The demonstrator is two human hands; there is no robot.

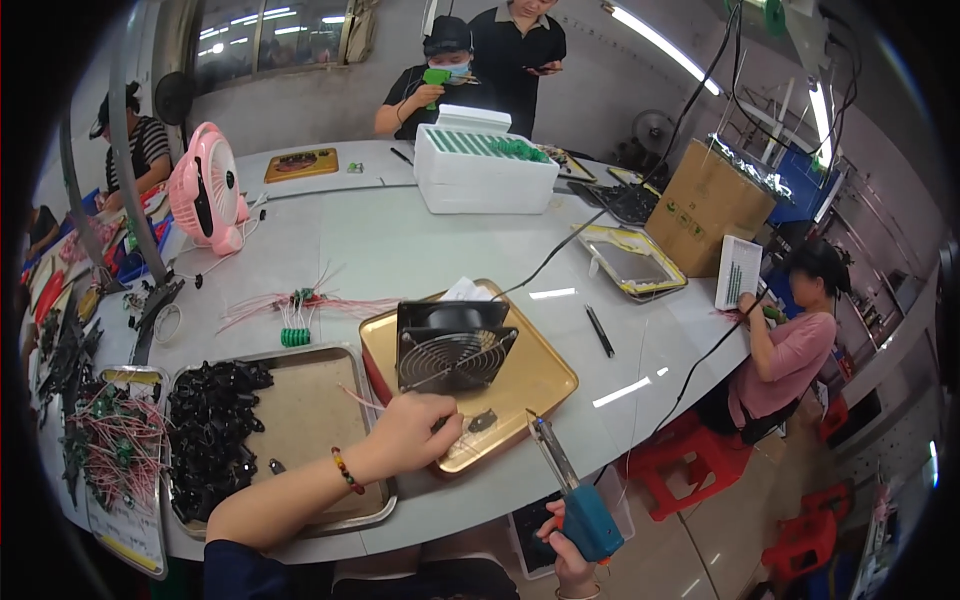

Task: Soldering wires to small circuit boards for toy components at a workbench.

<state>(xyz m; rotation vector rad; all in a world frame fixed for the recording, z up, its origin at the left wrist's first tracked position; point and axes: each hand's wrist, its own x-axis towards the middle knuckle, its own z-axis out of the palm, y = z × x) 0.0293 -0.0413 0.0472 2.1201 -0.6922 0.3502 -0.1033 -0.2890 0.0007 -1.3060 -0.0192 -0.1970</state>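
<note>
My left hand [418, 432] is curled at the near-left edge of a gold tin tray [545, 375]; what its fingers hold is hidden. A thin pink wire [360, 398] sticks out beside that hand. My right hand [568, 548] grips a teal soldering gun [592, 522], whose metal tip points up at the tray's right side. On the tray stands a black square fan [455, 350] with a wire guard, just beyond my left hand. A small dark piece [482, 420] lies in front of the fan.
A metal tray [330, 375] of black plastic parts [210, 430] is at left, beside wired green boards [115, 430]. Green coils and wires [300, 305], a pink fan [208, 190], a white foam box [485, 180] and a black pen [599, 331] are farther off. Other people work around the table.
</note>
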